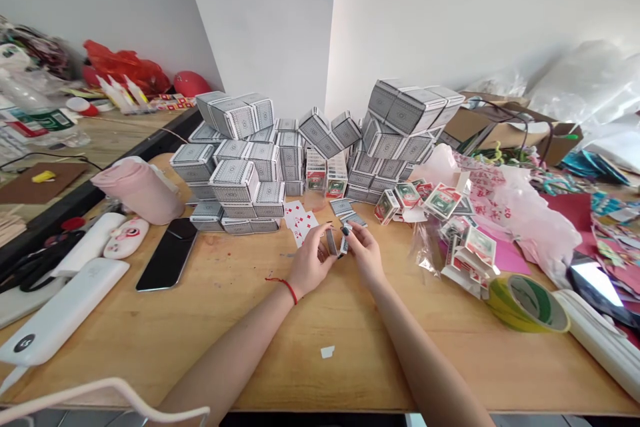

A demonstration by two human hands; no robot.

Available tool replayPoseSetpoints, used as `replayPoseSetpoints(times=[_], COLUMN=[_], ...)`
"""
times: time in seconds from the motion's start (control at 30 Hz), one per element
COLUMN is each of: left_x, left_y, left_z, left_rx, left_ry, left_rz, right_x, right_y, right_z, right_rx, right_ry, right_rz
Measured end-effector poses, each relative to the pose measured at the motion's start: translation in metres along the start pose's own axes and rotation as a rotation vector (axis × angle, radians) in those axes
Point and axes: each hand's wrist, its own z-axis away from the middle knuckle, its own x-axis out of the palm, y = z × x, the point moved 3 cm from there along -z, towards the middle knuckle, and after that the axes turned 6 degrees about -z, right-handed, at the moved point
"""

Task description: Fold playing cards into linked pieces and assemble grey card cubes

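My left hand is closed on a grey-backed playing card or thin packet of cards, held upright. Close beside it, my right hand pinches more playing cards, seen edge-on between thumb and fingers; how many is hidden. Just beyond my fingers, loose grey-backed cards lie on the table. Face-up red-suited cards are spread left of them. Behind stand block-like stacks built of grey-patterned cards, one at the left and one at the right. Between them sit red-and-green card boxes.
Opened card boxes and a tape roll lie to the right, near a plastic bag. On the left are a black phone, a white power bank and a pink cloth roll. A paper scrap lies between my forearms.
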Motion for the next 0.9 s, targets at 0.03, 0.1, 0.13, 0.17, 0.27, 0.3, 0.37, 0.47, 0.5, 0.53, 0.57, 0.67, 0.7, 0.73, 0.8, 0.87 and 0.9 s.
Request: replayPoseSetpoints(times=[0.03, 0.1, 0.13, 0.17, 0.27, 0.3, 0.37, 0.47, 0.5, 0.53, 0.57, 0.67, 0.7, 0.73, 0.8, 0.87, 0.9], left_x=[-0.0002, -0.0004, -0.0004, -0.0003, 0.0007, 0.0011, 0.0018, 0.0022, 0.0022, 0.0022, 0.0021, 0.002, 0.002, 0.002, 0.0018, 0.0013, 0.0009], left_y=[0.0005, 0.0017, 0.0019, 0.0018, 0.0003, -0.0003, -0.0016, -0.0032, -0.0036, -0.0037, -0.0036, -0.0032, -0.0032, -0.0032, -0.0033, -0.0031, -0.0029], left_z=[-0.0002, -0.0003, -0.0001, 0.0001, 0.0007, 0.0009, 0.0012, 0.0012, 0.0012, 0.0011, 0.0011, 0.0011, 0.0011, 0.0011, 0.0012, 0.0011, 0.0011], left_rx=[0.032, 0.099, 0.119, 0.128, 0.126, 0.126, 0.127, 0.122, 0.119, 0.117, 0.117, 0.112, 0.108, 0.102, 0.094, 0.1, 0.107], left_ry=[0.002, 0.007, 0.009, 0.011, 0.012, 0.007, -0.007, -0.028, -0.033, -0.036, -0.036, -0.026, -0.021, -0.015, -0.005, 0.005, 0.011], left_rz=[-0.035, -0.09, -0.106, -0.113, -0.12, -0.119, -0.113, -0.1, -0.097, -0.094, -0.092, -0.093, -0.096, -0.098, -0.1, -0.094, -0.089], right_x=[0.0006, 0.0019, 0.0024, 0.0028, 0.0033, 0.0034, 0.0038, 0.0045, 0.0046, 0.0047, 0.0048, 0.0052, 0.0056, 0.006, 0.0069, 0.0074, 0.0073], right_y=[0.0002, 0.0007, 0.0009, 0.0011, 0.0007, 0.0001, -0.0011, -0.0019, -0.0017, -0.0013, -0.0007, -0.0001, -0.0005, -0.0012, -0.0028, -0.0034, -0.0031], right_z=[0.0002, 0.0005, 0.0006, 0.0006, 0.0007, 0.0008, 0.0012, 0.0017, 0.0018, 0.0019, 0.002, 0.0026, 0.0029, 0.0032, 0.0036, 0.0038, 0.0038], right_rx=[-0.009, -0.037, -0.05, -0.056, -0.047, -0.038, -0.018, 0.009, 0.019, 0.029, 0.042, 0.066, 0.064, 0.059, 0.046, 0.044, 0.047], right_ry=[-0.011, -0.028, -0.035, -0.044, -0.06, -0.066, -0.076, -0.09, -0.093, -0.094, -0.094, -0.097, -0.103, -0.109, -0.129, -0.145, -0.15], right_rz=[0.022, 0.065, 0.086, 0.103, 0.127, 0.122, 0.102, 0.067, 0.057, 0.045, 0.035, 0.03, 0.036, 0.043, 0.052, 0.058, 0.062])
